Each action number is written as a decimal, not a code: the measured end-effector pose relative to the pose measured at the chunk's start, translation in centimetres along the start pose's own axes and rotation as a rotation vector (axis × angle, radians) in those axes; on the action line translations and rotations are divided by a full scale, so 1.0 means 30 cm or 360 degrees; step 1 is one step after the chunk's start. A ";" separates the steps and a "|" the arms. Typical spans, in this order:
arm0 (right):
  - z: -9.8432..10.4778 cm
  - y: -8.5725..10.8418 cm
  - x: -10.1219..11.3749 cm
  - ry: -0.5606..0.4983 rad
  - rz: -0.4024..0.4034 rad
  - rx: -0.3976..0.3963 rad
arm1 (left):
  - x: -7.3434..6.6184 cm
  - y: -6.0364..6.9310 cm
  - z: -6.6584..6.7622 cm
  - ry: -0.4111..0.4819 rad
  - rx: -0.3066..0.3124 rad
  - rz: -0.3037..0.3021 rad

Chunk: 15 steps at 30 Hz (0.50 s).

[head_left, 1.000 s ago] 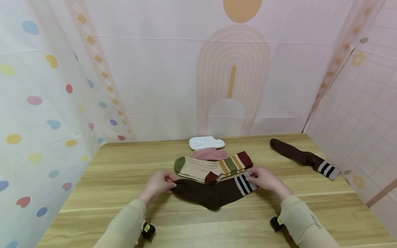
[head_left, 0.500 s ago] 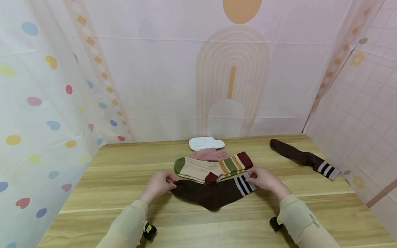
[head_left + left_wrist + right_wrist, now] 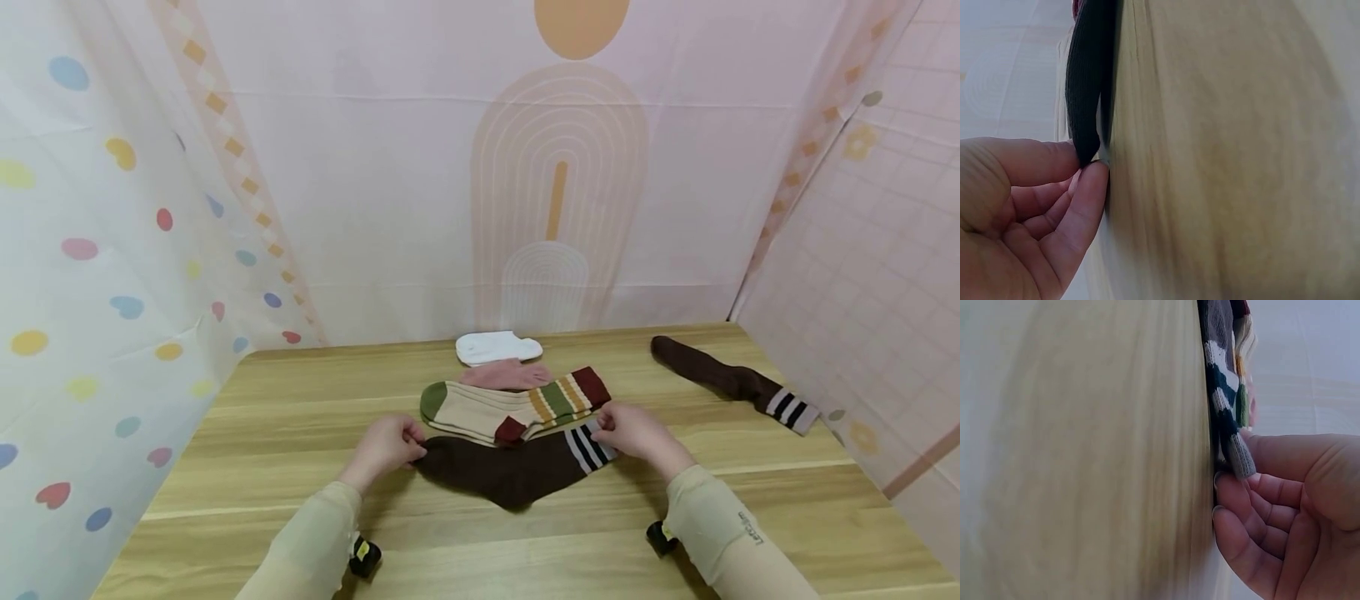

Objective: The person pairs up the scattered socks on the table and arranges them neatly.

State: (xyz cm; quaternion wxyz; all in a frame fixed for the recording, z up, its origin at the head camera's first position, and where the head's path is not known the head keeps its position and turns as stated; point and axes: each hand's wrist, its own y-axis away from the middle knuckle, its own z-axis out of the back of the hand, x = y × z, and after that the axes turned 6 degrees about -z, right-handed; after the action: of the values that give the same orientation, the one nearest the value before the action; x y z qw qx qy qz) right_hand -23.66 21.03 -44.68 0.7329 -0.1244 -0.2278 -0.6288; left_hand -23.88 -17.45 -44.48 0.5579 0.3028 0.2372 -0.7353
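Observation:
A dark brown sock [image 3: 498, 471] with a grey-and-black striped cuff lies stretched across the table before me, its heel toward the front edge. My left hand [image 3: 386, 446] pinches its toe end. In the left wrist view the thumb and a finger meet at the tip of the sock [image 3: 1087, 81]. My right hand [image 3: 637, 435] pinches the striped cuff; the right wrist view has the thumb above the cuff [image 3: 1241, 459] and fingers below its edge. Just behind lie cream socks [image 3: 480, 408] with green, orange and dark red parts, close along the brown sock's upper edge.
Farther back are a pink sock [image 3: 502, 375] and a white low-cut sock [image 3: 495, 347], in a row. Another brown striped sock [image 3: 720, 375] lies at the right back. The wooden table [image 3: 300, 392] meets patterned cloth [image 3: 390, 208] behind and at both sides.
Both hands keep their hold on the brown sock, which stays in place. Only a slight shift of the head view and a small shift of the right forearm show.

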 end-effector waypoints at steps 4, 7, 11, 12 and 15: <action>0.003 -0.001 0.002 0.0033 -0.0037 0.0000 | -0.002 -0.004 0.000 -0.0003 0.0012 0.0018; 0.004 -0.003 0.006 0.0055 -0.0073 0.0009 | 0.000 -0.006 -0.001 -0.0019 0.0014 0.0036; 0.004 -0.006 0.011 0.0088 -0.0088 0.0003 | 0.001 -0.006 -0.004 -0.0028 0.0006 0.0041; 0.003 -0.006 0.012 0.0092 -0.0094 -0.0001 | 0.002 -0.007 -0.005 -0.0032 0.0002 0.0040; 0.004 -0.004 0.014 0.0096 -0.0103 -0.0012 | 0.001 -0.007 -0.008 -0.0046 -0.0011 0.0040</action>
State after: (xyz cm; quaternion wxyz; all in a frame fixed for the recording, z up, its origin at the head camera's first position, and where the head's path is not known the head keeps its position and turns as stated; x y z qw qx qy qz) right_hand -23.76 20.71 -44.39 0.7184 -0.1006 -0.2071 -0.6565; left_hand -24.03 -17.27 -44.65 0.5716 0.2933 0.2278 -0.7317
